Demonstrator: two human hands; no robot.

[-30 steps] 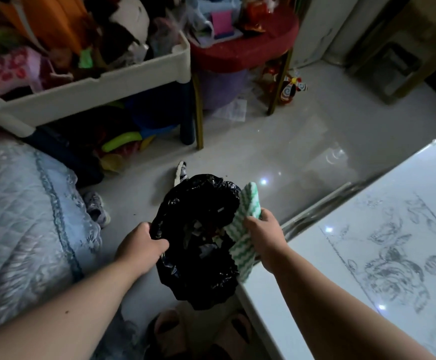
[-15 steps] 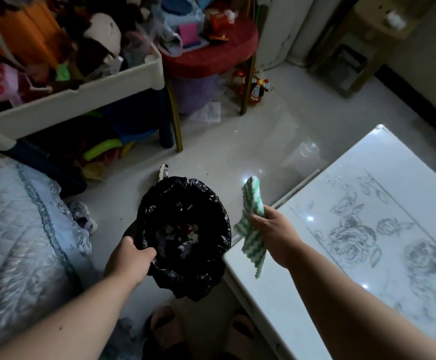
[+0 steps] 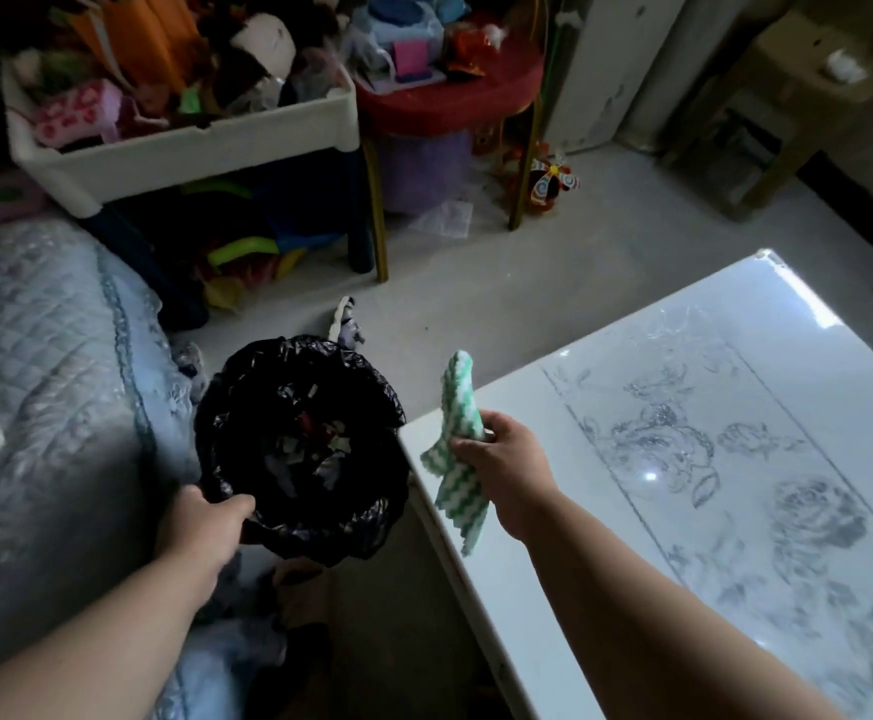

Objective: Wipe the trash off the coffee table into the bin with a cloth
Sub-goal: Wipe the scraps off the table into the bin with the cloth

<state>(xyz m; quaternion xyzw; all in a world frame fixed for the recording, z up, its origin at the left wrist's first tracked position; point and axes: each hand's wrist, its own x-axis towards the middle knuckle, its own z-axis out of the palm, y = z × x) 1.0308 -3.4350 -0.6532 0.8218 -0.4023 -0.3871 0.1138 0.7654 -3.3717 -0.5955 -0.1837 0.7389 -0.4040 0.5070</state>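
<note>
A bin lined with a black bag [image 3: 247,407] stands beside the left edge of the white coffee table [image 3: 694,324], with scraps of trash inside it. My left hand [image 3: 200,527] grips the bin's near rim. My right hand [image 3: 502,459] holds a bunched green-and-white striped cloth [image 3: 457,397] over the table's near left corner, apart from the bin. The cloth's ends stick up and hang down past the table edge. The glossy tabletop has a grey flower pattern and no trash shows on it.
A quilted pale-blue sofa cover [image 3: 49,397] fills the left. A white crate of toys [image 3: 190,148] on dark legs and a red stool [image 3: 455,101] stand at the back. A small toy [image 3: 551,184] and slippers [image 3: 299,589] lie on the grey floor.
My right hand has drawn the cloth away from the bin's rim and back over the table corner. The bin has sunk lower and away from the table edge, still in my left hand.
</note>
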